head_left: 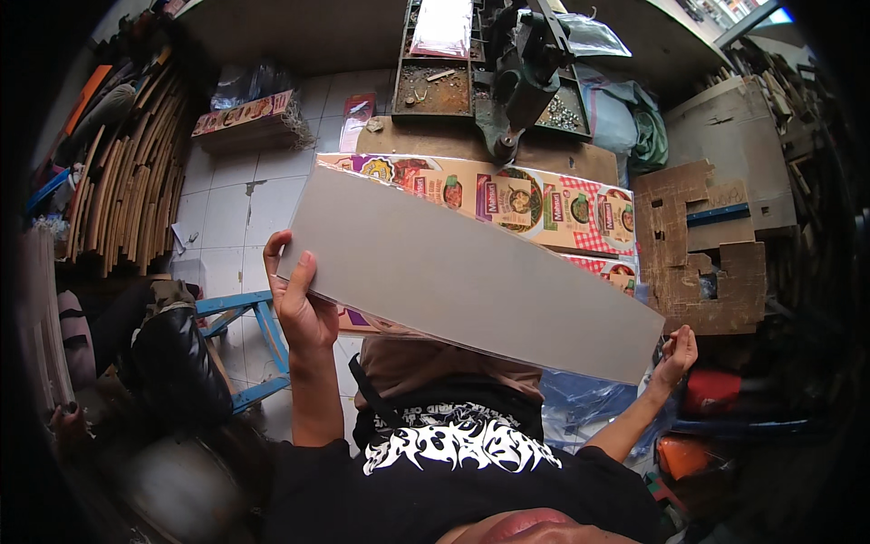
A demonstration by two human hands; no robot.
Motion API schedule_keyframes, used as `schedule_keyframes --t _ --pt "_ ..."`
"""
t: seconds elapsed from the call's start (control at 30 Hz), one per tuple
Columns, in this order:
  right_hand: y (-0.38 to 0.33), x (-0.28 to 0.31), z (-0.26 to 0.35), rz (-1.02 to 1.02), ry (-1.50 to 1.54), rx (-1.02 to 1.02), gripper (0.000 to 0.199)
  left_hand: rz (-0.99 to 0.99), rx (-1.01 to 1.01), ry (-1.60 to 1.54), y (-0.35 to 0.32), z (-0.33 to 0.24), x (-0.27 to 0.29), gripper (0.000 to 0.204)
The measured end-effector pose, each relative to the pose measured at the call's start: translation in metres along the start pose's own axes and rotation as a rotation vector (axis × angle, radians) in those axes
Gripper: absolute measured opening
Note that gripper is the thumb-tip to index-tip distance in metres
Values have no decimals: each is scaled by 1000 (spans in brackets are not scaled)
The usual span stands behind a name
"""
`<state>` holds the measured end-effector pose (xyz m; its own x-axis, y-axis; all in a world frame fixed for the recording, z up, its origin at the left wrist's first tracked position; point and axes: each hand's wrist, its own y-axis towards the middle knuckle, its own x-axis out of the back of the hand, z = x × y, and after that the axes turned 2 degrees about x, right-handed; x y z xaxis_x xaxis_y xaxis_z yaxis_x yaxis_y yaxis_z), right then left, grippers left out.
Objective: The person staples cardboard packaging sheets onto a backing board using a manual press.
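A long grey cardboard strip (471, 272) with a thin clear plastic edge slants across my front, its left end higher. My left hand (306, 304) is closed on its left end, thumb on the grey face and fingers behind. At the lower right corner my right hand (675, 358) is closed with fingertips pinched against the short edge. Beneath the strip lie colourful printed cardboard strips (589, 213) with food pictures, partly covered by it. Just beyond them stands a dark metal hand press (526, 95), its lower tip close to the printed strips.
Compartment trays (435, 89) with small metal parts flank the press. Cut brown cardboard (666, 240) lies at right, near bagged material (612, 118). On the left are stacked brown boards (136, 172), a bundle of printed strips (245, 116) and a blue frame (267, 340) on the tiled floor.
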<state>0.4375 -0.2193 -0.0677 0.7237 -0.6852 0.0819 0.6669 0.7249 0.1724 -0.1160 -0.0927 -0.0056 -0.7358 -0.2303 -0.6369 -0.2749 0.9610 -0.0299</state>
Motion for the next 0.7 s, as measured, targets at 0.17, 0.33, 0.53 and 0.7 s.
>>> schedule_keyframes --t 0.17,0.33,0.53,0.7 --pt "1 -47 55 85 -209 -77 26 158 252 -73 14 25 -15 38" --pt "-20 -125 70 607 -389 47 31 308 573 -23 28 55 -57 59" --pt "-34 -141 52 819 -301 -171 49 497 719 21 58 76 -84 64" --pt "-45 -166 64 709 -158 -283 55 509 810 67 76 99 -91 61"
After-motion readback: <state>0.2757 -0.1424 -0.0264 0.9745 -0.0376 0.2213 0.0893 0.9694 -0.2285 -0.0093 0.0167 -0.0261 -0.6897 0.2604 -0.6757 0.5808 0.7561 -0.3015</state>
